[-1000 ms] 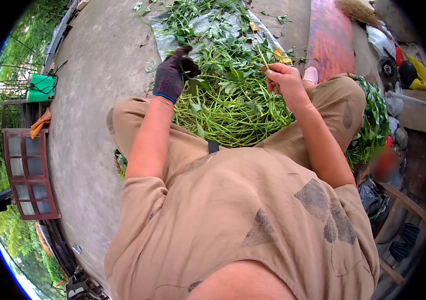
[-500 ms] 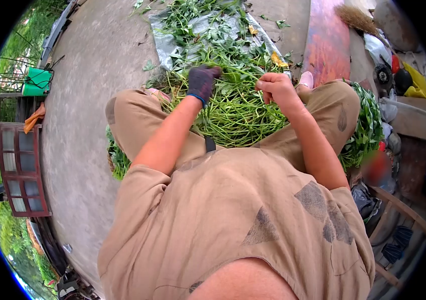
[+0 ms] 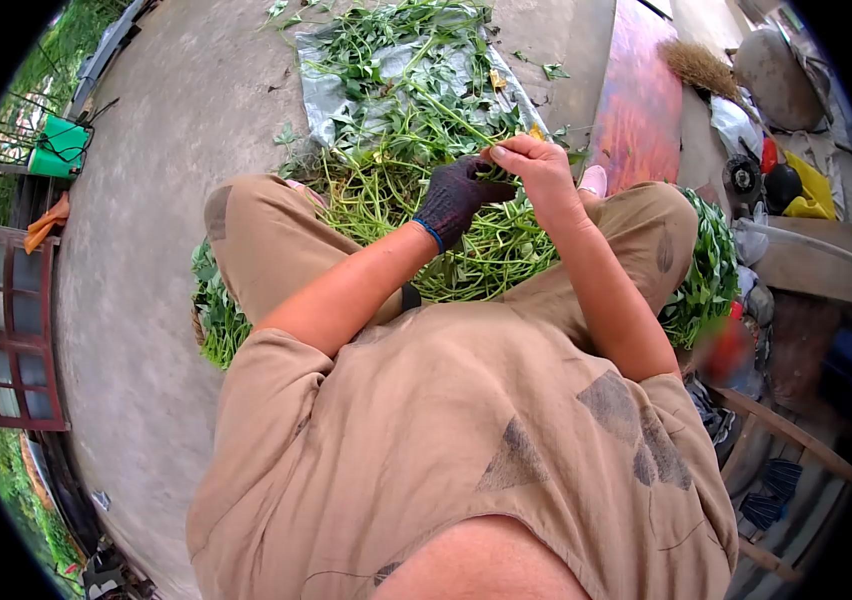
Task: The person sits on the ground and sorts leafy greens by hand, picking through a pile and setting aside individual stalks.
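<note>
A seated person [image 3: 456, 430] pinched a green stem [image 3: 451, 112], stretching toward 10 o'clock, in the bare right hand [image 3: 543, 180], above heaped greenery [image 3: 486, 270] at 12 o'clock; close beside, the gloved left hand [image 3: 458, 200] had a grip impossible to tell.

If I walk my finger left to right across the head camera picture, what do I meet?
Dark red frame with panes, gloved left hand, bare right hand, reddish board, yellow thing.
</note>
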`<state>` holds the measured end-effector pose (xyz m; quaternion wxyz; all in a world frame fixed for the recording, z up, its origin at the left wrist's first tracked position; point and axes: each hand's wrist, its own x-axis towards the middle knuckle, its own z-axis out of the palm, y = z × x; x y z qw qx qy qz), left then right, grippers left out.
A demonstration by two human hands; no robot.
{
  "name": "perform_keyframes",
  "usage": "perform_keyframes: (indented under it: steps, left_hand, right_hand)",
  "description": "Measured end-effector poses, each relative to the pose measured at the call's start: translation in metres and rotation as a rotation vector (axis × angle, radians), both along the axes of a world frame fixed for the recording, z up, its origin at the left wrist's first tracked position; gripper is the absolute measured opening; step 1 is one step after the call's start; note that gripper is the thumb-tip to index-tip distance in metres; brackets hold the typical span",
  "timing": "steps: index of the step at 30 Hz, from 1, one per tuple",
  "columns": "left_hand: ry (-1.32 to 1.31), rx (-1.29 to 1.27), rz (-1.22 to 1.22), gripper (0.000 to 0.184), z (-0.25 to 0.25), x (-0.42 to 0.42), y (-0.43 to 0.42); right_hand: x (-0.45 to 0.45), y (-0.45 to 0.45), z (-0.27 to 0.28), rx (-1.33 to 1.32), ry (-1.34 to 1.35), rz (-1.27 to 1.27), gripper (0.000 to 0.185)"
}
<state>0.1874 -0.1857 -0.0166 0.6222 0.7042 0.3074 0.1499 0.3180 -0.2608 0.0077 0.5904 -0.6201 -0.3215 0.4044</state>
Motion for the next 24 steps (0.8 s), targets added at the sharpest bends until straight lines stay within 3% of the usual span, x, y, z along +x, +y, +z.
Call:
perform_keyframes:
  steps: [3,4,7,8,11,12,13,14,15,17,18,21,24]
  left_hand:
    - [-0.094,0.096,-0.105,0.04,-0.001,-0.005,0.005]
    - [0.119,-0.106,-0.183,0.038,0.021,-0.009,0.001]
    - [-0.025,-0.035,-0.238,0.03,-0.036,0.005,-0.011]
    - [-0.285,0.55,-0.246,0.019,-0.065,0.01,-0.007]
    - [-0.125,0.741,-0.262,0.013,-0.037,-0.006,0.014]
    - [-0.029,0.171,-0.248,0.01,-0.023,-0.01,0.02]
    - [0.063,-0.356,-0.064,0.015,-0.008,-0.014,0.026]
    - [0.085,-0.447,-0.027,0.019,-0.003,-0.016,0.029]
    - [0.106,-0.536,0.008,0.024,-0.001,-0.016,0.032]
    - [0.105,-0.442,-0.007,0.026,-0.007,-0.013,0.033]
    - [0.105,-0.397,-0.011,0.027,-0.013,-0.012,0.034]
    - [-0.16,0.27,0.14,0.028,-0.085,-0.007,0.068]
    - [-0.01,-0.197,0.356,0.031,-0.045,-0.026,0.085]
  right_hand:
    - [0.0,0.0,-0.007,0.008,0.003,-0.014,0.018]
    - [0.0,0.001,-0.008,0.011,-0.029,-0.011,0.019]
    - [0.0,0.006,-0.017,0.009,-0.158,0.008,0.023]
    - [-0.003,0.005,-0.016,0.003,-0.214,-0.015,0.025]
    - [-0.001,-0.008,-0.015,-0.134,-0.431,-0.057,0.032]
    - [0.004,-0.016,-0.017,-0.197,-0.509,-0.067,0.034]
    - [0.011,-0.024,-0.022,-0.262,-0.584,-0.081,0.037]
    - [0.021,-0.031,-0.048,-0.222,-0.589,-0.005,0.029]
    - [0.02,-0.033,-0.049,-0.276,-0.416,0.044,0.025]
    - [0.017,-0.038,-0.05,-0.376,-0.071,0.139,0.02]
    - [0.011,-0.037,-0.045,-0.325,-0.084,0.104,0.017]
    - [0.004,-0.038,-0.007,-0.231,0.002,0.061,0.015]
    - [-0.009,-0.037,0.043,-0.198,-0.025,0.033,0.015]
